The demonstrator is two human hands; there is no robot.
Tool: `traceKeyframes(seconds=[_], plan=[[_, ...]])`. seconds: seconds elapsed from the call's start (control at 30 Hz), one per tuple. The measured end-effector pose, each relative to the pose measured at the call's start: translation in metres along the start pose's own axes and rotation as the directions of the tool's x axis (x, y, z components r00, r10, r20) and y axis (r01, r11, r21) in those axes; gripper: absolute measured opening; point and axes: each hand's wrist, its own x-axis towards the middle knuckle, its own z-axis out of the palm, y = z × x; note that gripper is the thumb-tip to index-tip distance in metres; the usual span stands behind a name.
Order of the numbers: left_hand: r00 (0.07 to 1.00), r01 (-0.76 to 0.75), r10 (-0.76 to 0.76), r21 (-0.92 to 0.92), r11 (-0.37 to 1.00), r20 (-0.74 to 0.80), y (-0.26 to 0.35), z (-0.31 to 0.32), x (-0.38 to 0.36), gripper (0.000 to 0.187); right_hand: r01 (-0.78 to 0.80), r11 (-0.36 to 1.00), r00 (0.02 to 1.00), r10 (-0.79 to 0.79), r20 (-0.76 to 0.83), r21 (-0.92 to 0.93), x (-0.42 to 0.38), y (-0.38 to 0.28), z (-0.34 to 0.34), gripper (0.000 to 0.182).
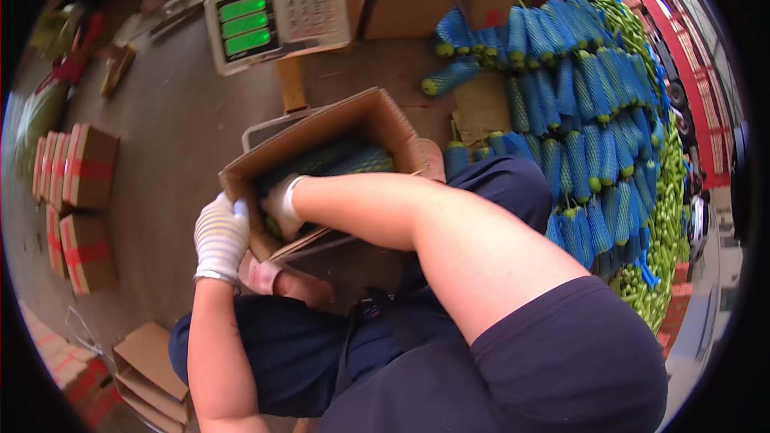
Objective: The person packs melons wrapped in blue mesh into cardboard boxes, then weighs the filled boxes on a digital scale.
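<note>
An open cardboard box [401, 132] stands on a scale in front of me, with blue-netted green vegetables [345, 160] inside. My left hand [220, 234], in a striped glove, is closed on the box's left edge. Reaching down into the box, my right hand [281, 204] is gloved too; its fingers are hidden low inside, near the netted vegetables. Behind the box rises the scale's display [278, 18], its three green panels lit.
Rows of blue-netted vegetables [573, 96] lie at the right, beside a long heap of loose green ones [666, 232]. Taped boxes [88, 168] are stacked at the left. Open cartons [409, 8] stand at the back, another [152, 365] at lower left.
</note>
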Motion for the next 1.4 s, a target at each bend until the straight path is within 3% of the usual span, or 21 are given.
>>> traceKeyframes(seconds=[0.07, 0.17, 0.3, 0.4, 0.47, 0.5, 0.53, 0.57, 0.63, 0.73, 0.8, 0.9, 0.97, 1.03, 1.07, 1.1, 1.13, 1.17, 1.2, 1.23, 1.4], plan=[[0.999, -0.037, 0.038, -0.071, 0.997, 0.003, -0.017, 0.005, -0.001, 0.030, -0.002, 1.000, 1.000, 0.002, 0.021, 0.017, 0.004, -0.008, 0.004, 0.076], [0.993, -0.099, 0.096, -0.049, 0.994, -0.068, -0.001, -0.012, 0.014, 0.030, -0.023, 0.992, 0.989, 0.004, -0.149, -0.124, -0.052, 0.003, -0.024, 0.054], [0.992, -0.074, 0.076, 0.029, 0.997, -0.100, 0.003, -0.023, 0.027, 0.033, 0.313, 0.868, 0.913, -0.164, -0.373, 0.385, -0.212, 0.060, -0.061, 0.041], [0.978, -0.085, 0.074, -0.050, 0.995, -0.197, 0.001, -0.033, 0.037, 0.034, 0.302, 0.763, 0.807, 0.115, -0.579, 0.572, -0.266, 0.159, -0.030, 0.041], [0.974, -0.108, 0.096, -0.049, 0.993, -0.206, 0.008, -0.041, 0.039, 0.040, 0.153, 0.714, 0.657, 0.442, -0.610, 0.683, -0.288, 0.244, 0.025, 0.041], [0.992, 0.030, -0.052, -0.188, 0.982, -0.116, 0.018, -0.047, 0.040, 0.045, 0.023, 0.643, 0.523, 0.645, -0.557, 0.766, -0.304, 0.280, 0.057, 0.043], [0.982, -0.035, 0.005, -0.156, 0.987, -0.186, 0.030, -0.047, 0.038, 0.046, -0.199, 0.611, 0.359, 0.773, -0.523, 0.766, -0.319, 0.317, 0.094, 0.045], [0.964, -0.099, 0.065, -0.121, 0.988, -0.257, 0.041, -0.047, 0.037, 0.047, -0.329, 0.477, 0.123, 0.878, -0.463, 0.815, -0.323, 0.352, 0.151, 0.045], [0.963, -0.119, 0.058, -0.222, 0.968, -0.264, 0.055, -0.049, 0.039, 0.046, -0.449, 0.147, -0.025, 0.984, -0.177, 0.881, -0.333, 0.370, 0.236, 0.047], [0.969, -0.173, 0.115, -0.274, 0.946, -0.218, 0.048, -0.053, 0.049, 0.049, -0.607, -0.075, 0.168, 0.961, 0.220, 0.791, -0.326, 0.339, 0.302, 0.052], [0.960, -0.228, 0.170, -0.268, 0.936, -0.221, 0.040, -0.051, 0.059, 0.049, -0.750, -0.185, 0.115, 0.909, 0.400, 0.635, -0.304, 0.306, 0.332, 0.062], [0.960, -0.241, 0.187, -0.273, 0.931, -0.209, 0.033, -0.044, 0.069, 0.049, -0.765, -0.159, 0.025, 0.961, 0.276, 0.625, -0.279, 0.280, 0.351, 0.076], [0.966, -0.228, 0.189, -0.240, 0.943, -0.175, 0.031, -0.046, 0.073, 0.050, -0.731, -0.162, 0.044, 0.958, 0.282, 0.663, -0.270, 0.277, 0.360, 0.082], [0.984, -0.160, 0.118, -0.361, 0.919, -0.134, 0.033, -0.046, 0.070, 0.048, -0.614, -0.203, -0.077, 0.977, 0.198, 0.763, -0.251, 0.280, 0.374, 0.081], [0.982, -0.162, 0.116, -0.356, 0.921, -0.146, 0.035, -0.047, 0.068, 0.048, -0.503, -0.235, -0.051, 0.969, 0.243, 0.832, -0.254, 0.284, 0.379, 0.077], [0.976, -0.168, 0.122, -0.263, 0.950, -0.182, 0.043, -0.048, 0.065, 0.047, -0.399, -0.178, 0.091, 0.968, 0.232, 0.900, -0.265, 0.289, 0.380, 0.064], [0.967, -0.163, 0.124, -0.168, 0.972, -0.222, 0.051, -0.051, 0.061, 0.045, -0.050, -0.208, 0.241, 0.947, 0.214, 0.977, -0.279, 0.282, 0.367, 0.059], [0.964, -0.149, 0.106, -0.167, 0.975, -0.244, 0.057, -0.052, 0.055, 0.045, 0.291, -0.258, 0.380, 0.915, 0.137, 0.921, -0.294, 0.279, 0.351, 0.054], [0.961, -0.188, 0.119, -0.274, 0.943, -0.249, 0.064, -0.053, 0.048, 0.045, 0.411, -0.233, 0.456, 0.890, 0.022, 0.881, -0.313, 0.273, 0.320, 0.056], [0.958, -0.220, 0.126, -0.376, 0.900, -0.258, 0.070, -0.053, 0.040, 0.044, 0.519, -0.224, 0.523, 0.846, -0.099, 0.825, -0.333, 0.261, 0.283, 0.058], [0.974, -0.166, 0.100, -0.339, 0.926, -0.204, 0.094, -0.055, 0.020, 0.048, 0.692, 0.045, 0.551, 0.611, -0.568, 0.720, -0.352, 0.185, 0.076, 0.072]])
